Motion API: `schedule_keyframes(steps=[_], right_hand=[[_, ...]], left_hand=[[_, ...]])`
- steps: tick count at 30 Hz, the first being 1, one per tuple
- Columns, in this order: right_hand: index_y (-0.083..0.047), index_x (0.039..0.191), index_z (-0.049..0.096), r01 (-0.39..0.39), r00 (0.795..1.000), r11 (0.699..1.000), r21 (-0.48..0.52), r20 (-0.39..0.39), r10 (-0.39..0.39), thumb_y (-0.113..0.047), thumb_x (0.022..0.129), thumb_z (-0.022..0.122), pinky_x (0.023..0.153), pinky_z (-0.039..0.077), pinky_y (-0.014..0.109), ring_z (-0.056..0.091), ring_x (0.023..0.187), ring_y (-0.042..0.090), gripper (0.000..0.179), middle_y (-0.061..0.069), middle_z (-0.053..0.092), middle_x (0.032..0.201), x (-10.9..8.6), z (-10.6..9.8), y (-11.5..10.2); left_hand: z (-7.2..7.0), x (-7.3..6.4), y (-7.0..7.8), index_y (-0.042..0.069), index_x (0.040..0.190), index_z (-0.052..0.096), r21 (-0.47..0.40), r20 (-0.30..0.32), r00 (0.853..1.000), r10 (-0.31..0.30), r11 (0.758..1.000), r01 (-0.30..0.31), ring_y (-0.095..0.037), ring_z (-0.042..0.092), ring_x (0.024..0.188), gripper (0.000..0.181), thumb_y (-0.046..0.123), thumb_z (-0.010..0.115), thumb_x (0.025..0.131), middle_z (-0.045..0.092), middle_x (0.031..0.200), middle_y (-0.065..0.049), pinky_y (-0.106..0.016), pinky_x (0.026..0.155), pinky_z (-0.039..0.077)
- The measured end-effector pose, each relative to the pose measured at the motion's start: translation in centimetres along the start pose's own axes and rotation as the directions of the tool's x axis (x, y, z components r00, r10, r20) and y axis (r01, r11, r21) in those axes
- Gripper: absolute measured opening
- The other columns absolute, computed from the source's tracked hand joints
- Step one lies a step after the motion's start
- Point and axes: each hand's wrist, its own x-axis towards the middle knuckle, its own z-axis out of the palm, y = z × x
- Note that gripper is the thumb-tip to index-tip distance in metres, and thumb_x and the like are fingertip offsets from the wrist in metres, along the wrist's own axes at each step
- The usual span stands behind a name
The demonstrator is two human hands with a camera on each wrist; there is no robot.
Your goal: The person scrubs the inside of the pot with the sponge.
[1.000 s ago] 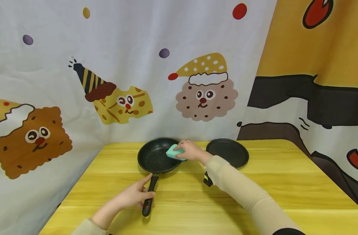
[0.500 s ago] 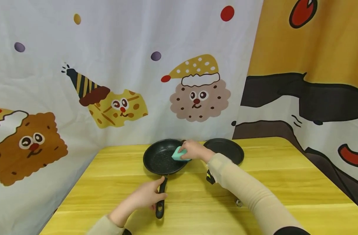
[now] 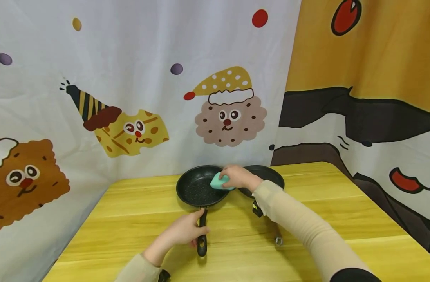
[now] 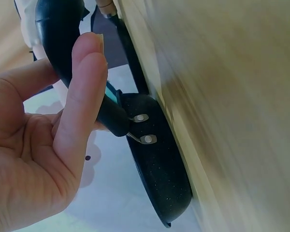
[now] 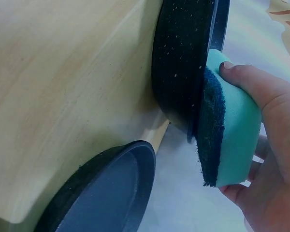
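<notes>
A black speckled frying pan (image 3: pixel 195 186) stands on the wooden table, its handle (image 3: pixel 202 246) pointing toward me. My left hand (image 3: pixel 185 229) grips that handle, and the left wrist view shows thumb and fingers on either side of it. In my right hand (image 3: pixel 240 177) is a teal sponge (image 5: pixel 239 130) with a dark scouring layer, pinched between thumb and fingers. The scouring side faces the pan and lies at its right rim. How far the sponge reaches inside is partly hidden by the hand.
A flat black pan (image 3: pixel 269 173) lies close by on the right, partly behind the right hand. Its handle (image 3: pixel 277 232) passes under the right sleeve. A printed curtain (image 3: pixel 148 58) hangs directly behind the table (image 3: pixel 137 219).
The frying pan has shifted right toward the flat pan, with both hands and the sponge moving along. Its handle now points straighter toward me. The head view has turned slightly right.
</notes>
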Motion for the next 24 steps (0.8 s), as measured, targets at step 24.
schedule_keyframes(steps=[24], right_hand=[[-0.018, 0.117, 0.071, -0.078, 0.993, 0.992, -0.1, 0.08, 0.086, -0.033, 0.088, 0.073, 0.09, 0.05, 0.04, 0.059, 0.107, 0.024, 0.033, 0.004, 0.061, 0.122, 0.3, -0.7, -0.8]], left_hand=[[0.2, 1.3, -0.3, -0.003, 0.151, 0.025, -0.124, 0.01, 1.0, 0.027, 0.992, -0.026, -0.033, 0.063, 0.054, 0.078, 0.025, 0.068, 0.093, 0.063, 0.059, -0.008, -0.045, 0.053, 0.056]])
